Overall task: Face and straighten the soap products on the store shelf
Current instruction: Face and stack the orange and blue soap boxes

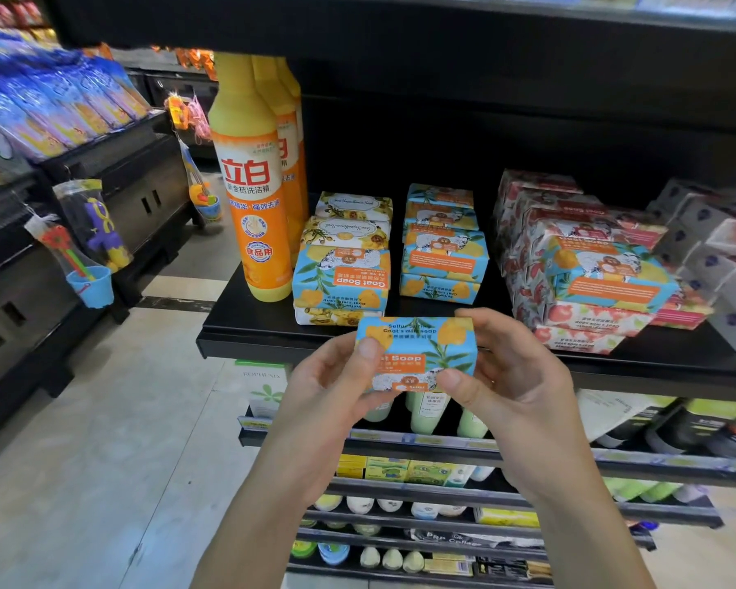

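Shelf front (pixel 268 344): soap box (pixel 417 350) lengthwise left-right

Bare shelf (pixel 434 310) at frame centre lies open between the left soap stack (pixel 341 282) and the right stack (pixel 591 286); detergent bottles (pixel 251 197) block the left.

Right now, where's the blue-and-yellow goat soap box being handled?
Head view, centre: the blue-and-yellow goat soap box is held between left hand and right hand, before the black shelf edge, below the matching soap stacks.
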{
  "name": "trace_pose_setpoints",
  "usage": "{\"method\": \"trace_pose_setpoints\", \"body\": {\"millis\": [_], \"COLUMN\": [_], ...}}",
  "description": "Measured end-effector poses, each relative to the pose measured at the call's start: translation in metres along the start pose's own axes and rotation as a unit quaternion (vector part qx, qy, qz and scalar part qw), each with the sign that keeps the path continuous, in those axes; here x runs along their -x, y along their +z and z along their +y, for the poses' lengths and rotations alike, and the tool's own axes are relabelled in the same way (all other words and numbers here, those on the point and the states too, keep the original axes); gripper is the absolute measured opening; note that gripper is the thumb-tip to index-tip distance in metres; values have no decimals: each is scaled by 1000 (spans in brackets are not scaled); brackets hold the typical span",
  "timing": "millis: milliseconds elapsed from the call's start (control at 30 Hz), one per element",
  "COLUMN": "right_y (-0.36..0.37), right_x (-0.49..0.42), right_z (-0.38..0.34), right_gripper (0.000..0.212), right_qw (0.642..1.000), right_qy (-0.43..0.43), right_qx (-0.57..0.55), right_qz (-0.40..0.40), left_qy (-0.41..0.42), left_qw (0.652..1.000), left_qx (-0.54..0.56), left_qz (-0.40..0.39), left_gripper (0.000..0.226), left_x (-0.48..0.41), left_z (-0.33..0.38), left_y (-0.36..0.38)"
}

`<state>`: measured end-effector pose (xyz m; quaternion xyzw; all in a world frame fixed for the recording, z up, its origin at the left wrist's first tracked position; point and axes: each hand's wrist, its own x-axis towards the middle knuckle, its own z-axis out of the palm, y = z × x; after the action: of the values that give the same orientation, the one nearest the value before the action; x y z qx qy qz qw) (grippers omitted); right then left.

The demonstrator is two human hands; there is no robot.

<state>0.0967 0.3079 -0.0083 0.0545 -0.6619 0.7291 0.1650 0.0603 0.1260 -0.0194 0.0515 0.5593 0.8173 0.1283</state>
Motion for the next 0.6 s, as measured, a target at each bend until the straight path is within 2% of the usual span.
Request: {"method": "trace_pose_setpoints", "body": {"millis": [100,267,400,533,600], "right_y": [0,0,-4,-5,-6], "right_x": [-1,-2,-2,-2,-1], "right_z": [1,2,1,-2,-2], "right_gripper": [48,50,64,92,91], "right_qw": [1000,1000,999,994,992], "right_qy": [-16,-13,38,106,119], "right_qx": [8,6,10,37,42], "right_qz": [-14,-22,-29,-18,-13], "left_qy": [-6,-1,17,25,21], "left_qw": [999,999,999,999,999], "left_qx": [35,37,31,21,32], "left_qz": [-5,-14,-16,-10,-9], "left_gripper": [68,51,55,54,56], "left_x": [0,1,1,0,0], "left_z": [0,1,1,1,0], "left_y": [0,0,0,1,2]}}
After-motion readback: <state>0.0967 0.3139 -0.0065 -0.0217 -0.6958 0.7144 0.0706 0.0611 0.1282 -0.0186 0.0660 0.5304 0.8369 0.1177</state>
